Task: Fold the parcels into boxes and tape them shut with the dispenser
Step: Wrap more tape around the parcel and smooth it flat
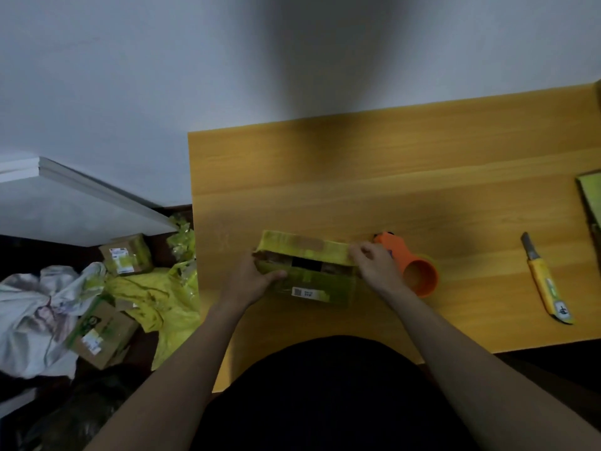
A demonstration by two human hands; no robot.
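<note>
A cardboard parcel (309, 281) wrapped in yellow-green tape stands on the wooden table (390, 177), its top flaps partly open with a dark gap between them. My left hand (257, 278) grips its left end, thumb lying on the near flap. My right hand (370, 262) pinches the far flap at the box's right end. Just right of that hand lies the orange tape dispenser (413, 268), with nothing holding it.
A yellow utility knife (546, 281) lies at the right of the table. A flat green parcel (590, 193) pokes in at the right edge. On the floor to the left sit taped boxes (126, 253), yellow wrapping (156, 301) and white cloth (35, 317).
</note>
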